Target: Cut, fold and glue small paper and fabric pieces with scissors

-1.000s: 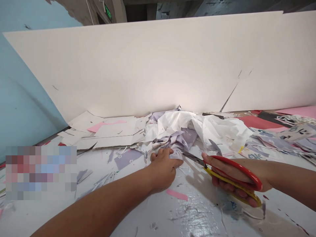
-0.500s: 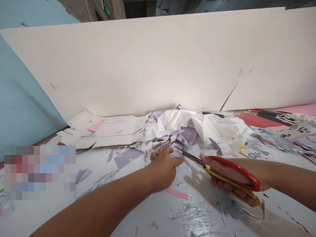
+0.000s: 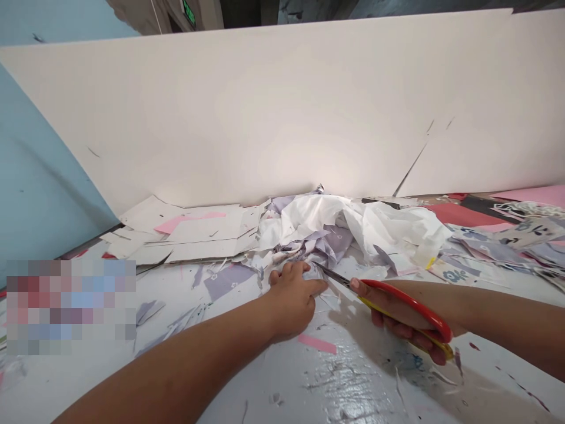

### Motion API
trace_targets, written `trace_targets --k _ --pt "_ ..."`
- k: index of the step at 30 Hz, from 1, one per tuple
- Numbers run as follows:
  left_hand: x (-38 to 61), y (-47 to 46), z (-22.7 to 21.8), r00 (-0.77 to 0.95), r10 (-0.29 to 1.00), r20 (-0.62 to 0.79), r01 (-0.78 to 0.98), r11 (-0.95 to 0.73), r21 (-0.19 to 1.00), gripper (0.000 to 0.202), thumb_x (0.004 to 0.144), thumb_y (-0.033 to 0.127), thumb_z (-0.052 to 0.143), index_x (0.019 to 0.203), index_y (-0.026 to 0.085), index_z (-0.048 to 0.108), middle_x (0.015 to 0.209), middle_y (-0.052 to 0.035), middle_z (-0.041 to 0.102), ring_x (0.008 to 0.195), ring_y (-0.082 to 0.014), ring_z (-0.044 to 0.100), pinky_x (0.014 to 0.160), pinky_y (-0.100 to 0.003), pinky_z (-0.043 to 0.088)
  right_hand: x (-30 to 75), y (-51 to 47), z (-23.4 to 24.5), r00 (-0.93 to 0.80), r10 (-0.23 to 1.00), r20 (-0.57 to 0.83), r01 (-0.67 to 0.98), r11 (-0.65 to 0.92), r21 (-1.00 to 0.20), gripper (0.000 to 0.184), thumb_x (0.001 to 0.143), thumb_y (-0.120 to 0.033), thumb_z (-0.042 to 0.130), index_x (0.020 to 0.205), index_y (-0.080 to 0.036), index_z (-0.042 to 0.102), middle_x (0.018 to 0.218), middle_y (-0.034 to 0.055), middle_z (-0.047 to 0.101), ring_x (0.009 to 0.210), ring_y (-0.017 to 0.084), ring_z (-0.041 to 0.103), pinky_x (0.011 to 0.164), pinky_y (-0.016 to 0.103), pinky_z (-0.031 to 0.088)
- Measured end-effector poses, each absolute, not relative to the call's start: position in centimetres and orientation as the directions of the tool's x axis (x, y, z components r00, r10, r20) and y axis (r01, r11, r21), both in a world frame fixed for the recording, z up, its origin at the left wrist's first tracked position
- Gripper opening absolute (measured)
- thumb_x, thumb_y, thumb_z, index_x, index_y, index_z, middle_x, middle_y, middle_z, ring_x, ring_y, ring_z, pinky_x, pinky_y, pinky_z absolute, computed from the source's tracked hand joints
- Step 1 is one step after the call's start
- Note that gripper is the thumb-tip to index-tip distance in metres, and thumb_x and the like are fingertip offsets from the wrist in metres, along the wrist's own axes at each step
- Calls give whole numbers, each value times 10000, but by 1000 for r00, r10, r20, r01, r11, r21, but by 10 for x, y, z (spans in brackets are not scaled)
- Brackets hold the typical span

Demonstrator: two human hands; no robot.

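My right hand (image 3: 397,318) grips a pair of scissors (image 3: 399,306) with one red and one yellow handle. Its dark blades point up and left, nearly together, with the tip among paper scraps just beyond my left hand. My left hand (image 3: 293,297) lies palm down on the white tabletop (image 3: 273,377), thumb stretched toward the blades and the other fingers reaching to the scraps. Whether anything is under its fingertips is hidden. Right in front of it lies a heap of crumpled purple patterned paper (image 3: 335,241) and white paper (image 3: 313,215).
A tall white board (image 3: 265,118) stands behind the heap. Grey cardboard pieces (image 3: 203,238) lie at left. Red paper (image 3: 468,216), patterned strips (image 3: 498,250) and white cord (image 3: 529,209) are at right. A pink strip (image 3: 316,343) lies near my left wrist. A blurred-out patch covers the left side.
My right hand has shifted slightly left with the scissors, whose handles have drawn closer together as the blades closed. My left hand has stayed in place.
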State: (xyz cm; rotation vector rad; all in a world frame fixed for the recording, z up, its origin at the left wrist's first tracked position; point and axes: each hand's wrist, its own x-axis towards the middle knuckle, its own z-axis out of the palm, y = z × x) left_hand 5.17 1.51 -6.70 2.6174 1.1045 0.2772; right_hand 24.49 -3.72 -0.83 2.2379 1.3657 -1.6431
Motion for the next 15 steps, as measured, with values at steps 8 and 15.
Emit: trace_targets --k 8,15 --pt "51 16 -71 683 725 88 663 -666 342 466 760 132 342 1094 412 504 1236 -32 326 1182 -277 269 916 -489 251 250 -36 -12 -4 607 -795 587 -642 -494 612 702 -746 197 616 -178 406 326 -75 339 214 59 302 222 185 283" --pt "50 17 -69 681 730 64 669 -655 352 469 742 120 352 1086 392 518 1247 -30 337 1197 -273 258 922 -482 255 253 -38 -14 -27 630 -776 539 -645 -542 603 703 -739 242 613 -171 423 343 -79 313 241 39 252 221 161 247"
